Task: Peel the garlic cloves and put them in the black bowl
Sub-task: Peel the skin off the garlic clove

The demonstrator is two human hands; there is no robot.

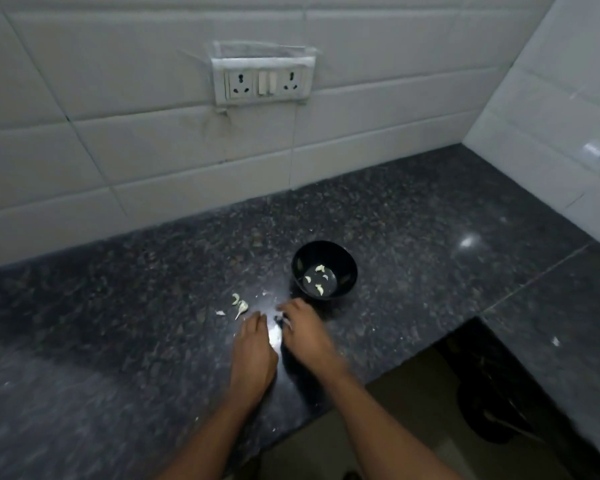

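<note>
1. Dark speckled granite countertop point(413, 220) ran along a wall of white tiles point(136, 150), and both bare forearms reached forward over its front edge.
2. The left hand point(253, 355) lay palm down on the stone, its fingers stretched forward and close together; whether anything sat under the fingertips could not be told.
3. The right hand point(307, 332) lay just beside it, fingers bent toward the left hand; a pale scrap showed at its fingertips, but motion blur and a bright glare between the hands made it impossible to say whether the fingers pinched it.
4. Just ahead and left of the left hand lay unpeeled garlic cloves point(240, 304) with a stalk end, and a small flake of papery skin point(220, 312) rested near them on the counter.
5. The black bowl point(324, 270) stood on the counter just beyond the right hand, apart from it, upright.
6. Inside the bowl lay several peeled cloves point(319, 289), spread across its bottom.
7. More white flecks of skin dotted the stone near the front edge by the left forearm.
8. Well behind, on the tiled wall, sat a white socket plate point(262, 81) with two outlets and switches between them, covered by a loose clear plastic film.
9. At the right the counter met a second white tiled wall, and below the front edge a dark shape stood on the floor.
</note>
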